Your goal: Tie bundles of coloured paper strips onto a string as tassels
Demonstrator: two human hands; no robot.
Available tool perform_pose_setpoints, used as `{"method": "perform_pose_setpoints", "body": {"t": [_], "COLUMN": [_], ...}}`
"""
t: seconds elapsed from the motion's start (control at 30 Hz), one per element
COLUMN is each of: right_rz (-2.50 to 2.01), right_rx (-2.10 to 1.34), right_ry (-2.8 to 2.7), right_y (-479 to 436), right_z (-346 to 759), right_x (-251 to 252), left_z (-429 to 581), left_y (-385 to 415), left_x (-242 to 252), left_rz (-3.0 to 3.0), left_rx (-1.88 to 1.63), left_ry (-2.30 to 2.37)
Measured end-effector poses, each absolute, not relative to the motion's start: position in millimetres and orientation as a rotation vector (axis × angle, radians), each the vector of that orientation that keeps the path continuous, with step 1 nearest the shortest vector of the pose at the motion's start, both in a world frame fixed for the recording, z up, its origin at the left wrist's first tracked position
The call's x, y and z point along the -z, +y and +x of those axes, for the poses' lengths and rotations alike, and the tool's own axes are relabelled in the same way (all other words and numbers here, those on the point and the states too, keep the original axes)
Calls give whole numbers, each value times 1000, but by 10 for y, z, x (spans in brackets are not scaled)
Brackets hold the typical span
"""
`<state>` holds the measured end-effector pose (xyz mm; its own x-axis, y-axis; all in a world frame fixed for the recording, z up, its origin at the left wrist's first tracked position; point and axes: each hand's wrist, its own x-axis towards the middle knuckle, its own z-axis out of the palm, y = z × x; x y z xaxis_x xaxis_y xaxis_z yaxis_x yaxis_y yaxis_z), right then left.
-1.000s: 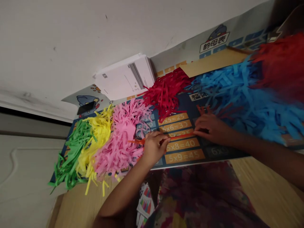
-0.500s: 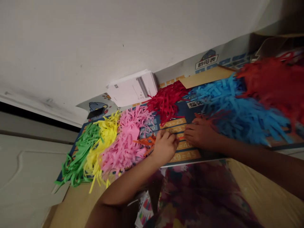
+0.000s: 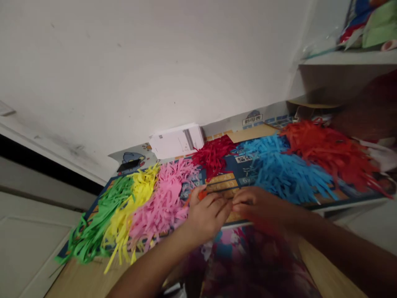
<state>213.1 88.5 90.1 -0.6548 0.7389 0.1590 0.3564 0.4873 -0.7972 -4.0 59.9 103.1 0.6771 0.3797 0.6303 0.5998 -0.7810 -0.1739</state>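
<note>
The left hand (image 3: 204, 217) and the right hand (image 3: 260, 209) curl close together beside an orange paper strip (image 3: 202, 194); any grip on it cannot be told.

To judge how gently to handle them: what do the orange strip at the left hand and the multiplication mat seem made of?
The orange strip looks like matte coloured paper: thin, with a dull surface, though little of it shows. The multiplication mat looks like a printed sheet with a faint sheen, perhaps laminated paper or plastic.
</note>
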Motion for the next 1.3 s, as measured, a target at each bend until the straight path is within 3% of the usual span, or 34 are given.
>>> {"method": "perform_pose_setpoints", "body": {"t": [0.07, 0.13, 0.47, 0.83, 1.1, 1.17, 1.27, 1.3], "right_rz": [-904, -934, -977, -1010, -814, -950, -1576, -1678], "right_rx": [-1608, -1849, -1849, -1527, -1307, -1113, -416, -328], "right_ry": [-1938, -1608, -984, -873, -1553, -1869, -2281, -2313], "right_y": [854, 807, 392, 453, 772, 1172, 1990, 2258], "right_z": [2113, 2068, 1845, 1736, 1859, 1964, 2131, 2176], "right_x": [-905, -830, -504, -385, -505, -582, -644, -640], "left_z": [-4, 38, 193, 282, 96, 63, 71, 86], "left_y": [506, 456, 238, 263, 430, 429, 400, 393], "left_x": [-1110, -1091, -703, -541, -422, -434, -436, -428], "left_rz": [-2511, -2507, -2517, -2545, -2653, -2573, -2308, -2209], "left_rx": [917, 1046, 1680, 1992, 2453, 2769, 3214, 3300], "left_ry": [-752, -802, -1467, -1593, -1931, -2045, -2283, -2348]}}
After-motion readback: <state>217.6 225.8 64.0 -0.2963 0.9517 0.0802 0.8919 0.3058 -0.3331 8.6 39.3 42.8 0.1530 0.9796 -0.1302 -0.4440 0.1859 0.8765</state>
